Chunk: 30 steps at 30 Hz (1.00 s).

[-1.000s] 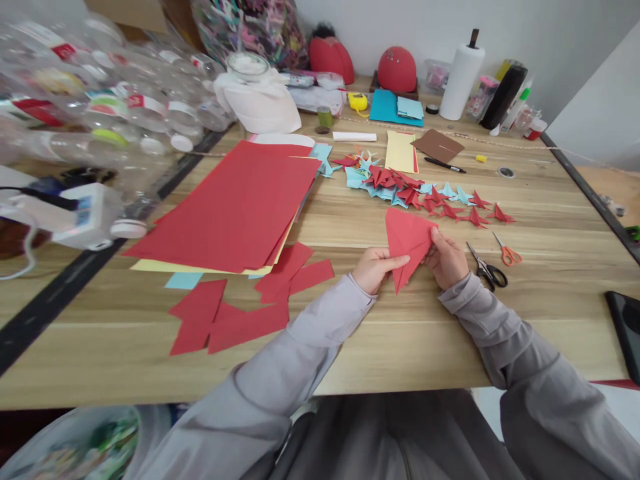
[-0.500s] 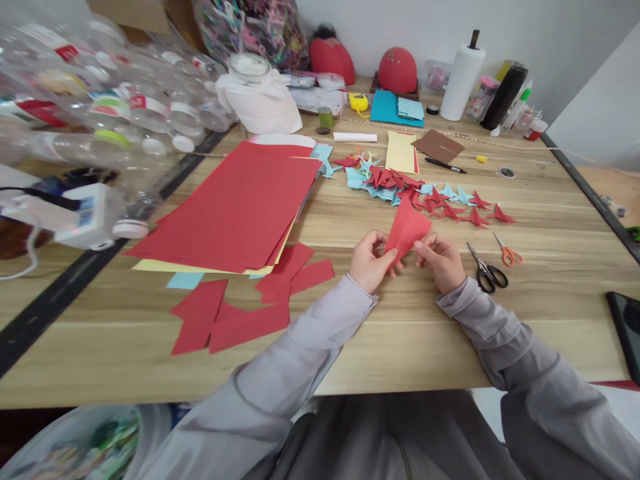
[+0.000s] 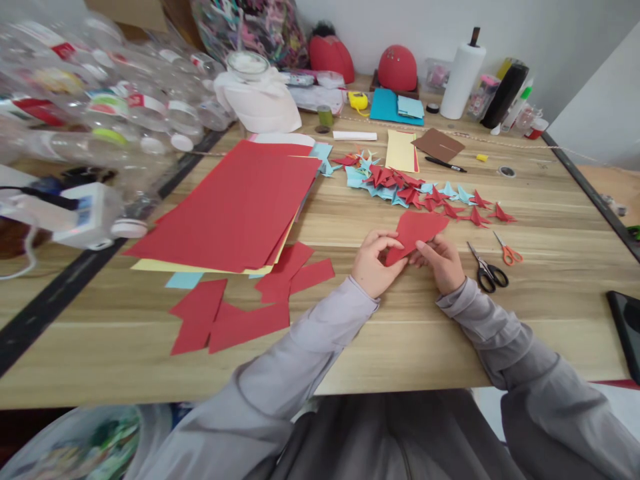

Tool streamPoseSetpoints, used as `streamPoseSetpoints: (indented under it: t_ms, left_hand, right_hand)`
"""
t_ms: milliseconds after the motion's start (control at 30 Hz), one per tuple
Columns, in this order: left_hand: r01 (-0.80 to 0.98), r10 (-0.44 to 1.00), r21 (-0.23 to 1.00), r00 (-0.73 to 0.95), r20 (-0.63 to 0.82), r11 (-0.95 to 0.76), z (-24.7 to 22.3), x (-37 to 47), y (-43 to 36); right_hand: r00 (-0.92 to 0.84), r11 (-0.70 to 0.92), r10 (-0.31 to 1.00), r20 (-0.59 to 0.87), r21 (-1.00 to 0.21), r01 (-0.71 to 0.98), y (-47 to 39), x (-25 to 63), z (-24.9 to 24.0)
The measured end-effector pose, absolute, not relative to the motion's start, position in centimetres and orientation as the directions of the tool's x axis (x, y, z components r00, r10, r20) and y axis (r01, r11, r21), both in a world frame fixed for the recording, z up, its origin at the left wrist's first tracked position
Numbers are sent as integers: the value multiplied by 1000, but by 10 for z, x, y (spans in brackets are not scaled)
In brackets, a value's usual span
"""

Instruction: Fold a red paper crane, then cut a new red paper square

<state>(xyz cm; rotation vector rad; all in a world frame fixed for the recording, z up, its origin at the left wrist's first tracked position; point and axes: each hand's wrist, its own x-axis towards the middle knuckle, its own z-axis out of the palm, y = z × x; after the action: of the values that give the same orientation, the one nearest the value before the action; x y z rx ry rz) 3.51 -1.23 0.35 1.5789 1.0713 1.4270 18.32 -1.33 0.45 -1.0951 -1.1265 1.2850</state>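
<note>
A folded piece of red paper (image 3: pixel 420 231) is held between both hands above the table. My left hand (image 3: pixel 376 261) pinches its lower left corner, fingers closed over the front. With thumb and bent fingers, my right hand (image 3: pixel 441 261) grips the lower right edge. Just beyond the paper lie red folded paper cranes (image 3: pixel 410 193) and light blue folded paper cranes (image 3: pixel 460 193). Black-handled scissors (image 3: pixel 487 270) and smaller orange-handled scissors (image 3: pixel 509 252) rest to the right of my right hand. Red paper pieces (image 3: pixel 250 327) are scattered left of my left forearm.
A stack of red sheets (image 3: pixel 240 207) covers the table's left middle. Plastic bottles (image 3: pixel 145 110) crowd the far left. At the back stand a white roll (image 3: pixel 463 83), a yellow tape measure (image 3: pixel 358 101) and blue paper (image 3: pixel 387 109). A phone (image 3: pixel 625 330) lies at the right edge.
The red paper has tilted over to the right and sits lower, its top edge now pointing right. My right hand has shifted slightly left and my left fingers reach further across the paper.
</note>
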Motion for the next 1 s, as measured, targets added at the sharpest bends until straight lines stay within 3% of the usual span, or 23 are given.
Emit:
streamPoseSetpoints:
  t_ms: [233,333,500,600,700,833,1000]
  left_hand:
    - [-80,957,954,-37,286,-289,10,31,-12]
    - [-157,971,960,21,237,-231,8,30,-11]
    - [-40,952,955,74,297,-294,1,30,-9]
    - [82,931,928,35,362,-364,-1,29,-8]
    - [126,926,918,8,378,-376,-2,28,-5]
    - [140,934,924,22,356,-355,-3,26,-3]
    - [273,932,891,97,349,-362,-5,24,-2]
  right_hand:
    - [18,-74,997,-81,-965,-251,-10,186,4]
    - [37,-45,998,-56,-966,-255,-8,187,4]
    - [80,3,997,-12,-983,-184,-7,189,5]
    - [77,44,996,37,-995,-87,-8,189,5]
    - [123,173,974,191,-974,144,-11,191,5]
    - [22,410,875,483,-764,498,-13,194,4]
    - [-156,504,841,517,-649,570,-8,198,-5]
